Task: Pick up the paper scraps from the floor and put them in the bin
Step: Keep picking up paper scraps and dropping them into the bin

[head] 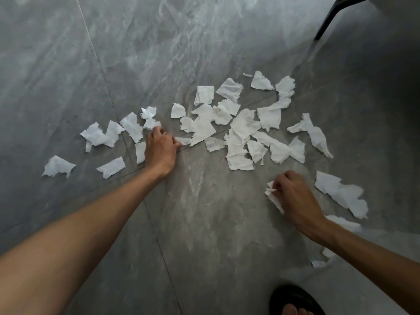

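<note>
Several torn white paper scraps (244, 126) lie scattered across the grey marble floor (204, 212), from the far left to the right edge. My left hand (160, 148) reaches down among the left scraps, fingers curled, its thumb and fingertips touching a small scrap (185, 140). It covers part of another scrap (140, 152). My right hand (295, 196) pinches a crumpled white scrap (272, 194) at the lower right. A long scrap (341, 193) lies just right of that hand. No bin is in view.
A black chair leg (327, 19) stands on the floor at the top right. My foot in a black sandal (293, 301) is at the bottom edge. More scraps (343, 222) lie partly hidden behind my right forearm.
</note>
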Action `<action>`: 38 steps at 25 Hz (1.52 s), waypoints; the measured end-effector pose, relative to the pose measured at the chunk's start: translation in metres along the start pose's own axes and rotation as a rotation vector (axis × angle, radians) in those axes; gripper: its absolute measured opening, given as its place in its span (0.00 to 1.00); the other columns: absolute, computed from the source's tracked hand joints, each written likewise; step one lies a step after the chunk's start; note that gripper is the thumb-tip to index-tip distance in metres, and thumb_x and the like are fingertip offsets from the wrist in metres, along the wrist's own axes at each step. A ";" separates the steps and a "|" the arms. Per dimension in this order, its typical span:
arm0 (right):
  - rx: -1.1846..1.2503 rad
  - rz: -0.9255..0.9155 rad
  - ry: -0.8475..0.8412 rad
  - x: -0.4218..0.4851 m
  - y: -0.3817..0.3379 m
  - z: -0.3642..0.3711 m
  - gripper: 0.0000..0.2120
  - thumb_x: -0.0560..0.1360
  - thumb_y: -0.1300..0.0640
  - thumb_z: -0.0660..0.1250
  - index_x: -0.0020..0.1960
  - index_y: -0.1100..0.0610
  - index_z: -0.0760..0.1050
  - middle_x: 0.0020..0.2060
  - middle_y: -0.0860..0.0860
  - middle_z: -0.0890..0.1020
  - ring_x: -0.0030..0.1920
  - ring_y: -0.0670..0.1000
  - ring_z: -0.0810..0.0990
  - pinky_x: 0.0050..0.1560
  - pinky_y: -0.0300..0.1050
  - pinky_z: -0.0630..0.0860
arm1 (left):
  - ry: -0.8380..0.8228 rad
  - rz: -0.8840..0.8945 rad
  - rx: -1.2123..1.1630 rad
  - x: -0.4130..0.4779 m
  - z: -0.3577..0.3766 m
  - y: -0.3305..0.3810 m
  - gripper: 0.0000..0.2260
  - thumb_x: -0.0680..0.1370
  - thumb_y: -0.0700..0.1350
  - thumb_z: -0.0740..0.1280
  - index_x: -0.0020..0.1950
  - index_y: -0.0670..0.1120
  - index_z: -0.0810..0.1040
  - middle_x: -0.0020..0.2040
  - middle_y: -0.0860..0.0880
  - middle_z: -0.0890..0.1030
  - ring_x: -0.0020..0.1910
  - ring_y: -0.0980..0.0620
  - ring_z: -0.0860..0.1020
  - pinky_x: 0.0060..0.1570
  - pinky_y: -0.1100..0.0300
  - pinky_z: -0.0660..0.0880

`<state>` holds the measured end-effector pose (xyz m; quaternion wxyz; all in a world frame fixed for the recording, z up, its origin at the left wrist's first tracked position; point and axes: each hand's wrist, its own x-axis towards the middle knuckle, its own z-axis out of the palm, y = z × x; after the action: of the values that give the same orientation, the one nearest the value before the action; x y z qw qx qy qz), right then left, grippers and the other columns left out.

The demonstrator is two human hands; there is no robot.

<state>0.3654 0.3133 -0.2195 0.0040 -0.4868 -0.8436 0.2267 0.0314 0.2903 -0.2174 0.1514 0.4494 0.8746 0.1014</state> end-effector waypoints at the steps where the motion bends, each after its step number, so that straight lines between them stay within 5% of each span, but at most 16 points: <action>1: 0.075 -0.018 -0.011 0.002 -0.001 -0.002 0.06 0.72 0.55 0.69 0.41 0.55 0.73 0.42 0.54 0.76 0.41 0.54 0.74 0.39 0.45 0.69 | 0.003 0.011 -0.019 -0.001 0.002 -0.003 0.09 0.77 0.46 0.65 0.45 0.41 0.78 0.60 0.41 0.73 0.59 0.42 0.71 0.53 0.48 0.72; 5: 0.247 -0.060 0.007 0.020 -0.014 -0.004 0.05 0.71 0.60 0.68 0.44 0.54 0.73 0.38 0.49 0.76 0.38 0.51 0.76 0.36 0.40 0.68 | 0.095 0.098 -0.131 -0.007 0.008 -0.006 0.03 0.77 0.41 0.66 0.44 0.42 0.75 0.46 0.41 0.79 0.44 0.43 0.77 0.40 0.53 0.69; 9: 0.202 -0.111 -0.021 0.061 -0.041 0.002 0.18 0.71 0.64 0.68 0.59 0.55 0.71 0.43 0.52 0.78 0.42 0.51 0.76 0.39 0.40 0.70 | 0.109 0.072 -0.198 -0.012 0.003 -0.004 0.06 0.77 0.38 0.63 0.52 0.40 0.77 0.48 0.39 0.82 0.42 0.44 0.77 0.39 0.53 0.69; 13: 0.128 -0.186 -0.018 0.076 -0.059 0.013 0.04 0.73 0.59 0.66 0.47 0.57 0.74 0.44 0.55 0.79 0.43 0.56 0.76 0.40 0.49 0.72 | 0.099 0.113 -0.173 -0.016 -0.014 -0.025 0.06 0.76 0.38 0.66 0.48 0.41 0.82 0.47 0.41 0.83 0.44 0.45 0.80 0.44 0.55 0.72; 17: 0.138 -0.219 -0.019 0.077 -0.064 0.020 0.03 0.71 0.57 0.67 0.43 0.55 0.74 0.41 0.52 0.77 0.40 0.54 0.75 0.38 0.47 0.71 | 0.195 0.018 -0.087 -0.017 -0.032 -0.069 0.05 0.76 0.41 0.68 0.48 0.42 0.82 0.51 0.42 0.81 0.50 0.43 0.78 0.47 0.52 0.73; 21: 0.168 -0.258 -0.008 0.076 -0.078 0.027 0.05 0.71 0.59 0.68 0.43 0.52 0.72 0.42 0.46 0.70 0.39 0.49 0.72 0.38 0.42 0.70 | 0.108 0.067 0.043 -0.019 -0.020 -0.080 0.04 0.75 0.38 0.68 0.49 0.42 0.81 0.61 0.43 0.76 0.60 0.42 0.73 0.54 0.47 0.74; 25: 0.209 -0.289 0.029 0.075 -0.086 0.024 0.05 0.71 0.61 0.69 0.43 0.55 0.73 0.45 0.48 0.75 0.40 0.47 0.73 0.40 0.37 0.67 | 0.123 0.128 -0.015 -0.026 -0.011 -0.084 0.05 0.75 0.35 0.65 0.46 0.43 0.78 0.49 0.43 0.78 0.49 0.44 0.77 0.41 0.53 0.72; 30: 0.311 -0.220 0.036 0.065 -0.110 0.011 0.02 0.72 0.59 0.69 0.42 0.55 0.76 0.35 0.47 0.79 0.36 0.48 0.77 0.36 0.37 0.70 | 0.034 0.115 -0.149 -0.032 -0.037 -0.074 0.04 0.73 0.35 0.69 0.45 0.42 0.81 0.46 0.43 0.83 0.44 0.46 0.80 0.43 0.59 0.74; 32: 0.407 -0.168 -0.024 0.058 -0.128 0.005 0.02 0.72 0.58 0.70 0.43 0.54 0.77 0.35 0.49 0.82 0.36 0.49 0.79 0.36 0.41 0.75 | 0.030 0.125 -0.211 -0.042 -0.066 -0.066 0.04 0.72 0.37 0.70 0.44 0.43 0.82 0.42 0.45 0.84 0.39 0.52 0.79 0.37 0.70 0.67; 38: 0.623 -0.162 -0.215 0.046 -0.219 -0.030 0.03 0.71 0.58 0.71 0.41 0.51 0.78 0.34 0.46 0.81 0.35 0.46 0.77 0.37 0.38 0.72 | 0.132 0.116 -0.324 -0.110 -0.192 -0.066 0.09 0.69 0.40 0.70 0.45 0.53 0.83 0.29 0.56 0.76 0.29 0.64 0.72 0.31 0.72 0.65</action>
<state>0.1688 0.2702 -0.1183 0.0813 -0.3670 -0.7652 0.5226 -0.0265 0.1545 -0.0402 0.1581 0.4613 0.8274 0.2786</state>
